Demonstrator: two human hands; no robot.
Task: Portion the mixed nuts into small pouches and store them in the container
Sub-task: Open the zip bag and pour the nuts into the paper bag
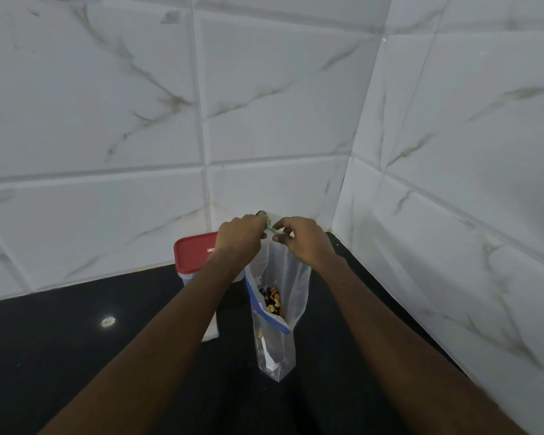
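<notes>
**A:** What are the hands doing with the pouch [283, 277]?

**B:** Both grip it. The left hand [241, 235] and right hand [302, 240] meet fingertip to fingertip and pinch the far lip of its mouth between them. Neither hand is free.

**A:** So where does the pouch sit relative to them?

**B:** It hangs straight below the fingers, long axis running down from the pinch toward the person. The near lip with the blue zip strip [266, 312] sags away from the hands, so the mouth gapes. The mixed nuts [274, 301] show through it, low inside. I cannot tell whether the bottom touches the dark countertop [76, 340].

**A:** And the container [193, 254]?

**B:** It is just left of the left wrist and partly hidden behind it, so it is clearly nearer the left hand than the right. Its red lid [192, 251] is on.

**A:** What does the next move turn on, then?

**B:** My guess is sealing. The zip strip lies below and nearer than both hands, so they would have to bring the two lips together along that line. Storing it would then mean a short trip leftward, and the lid must come off first
</notes>
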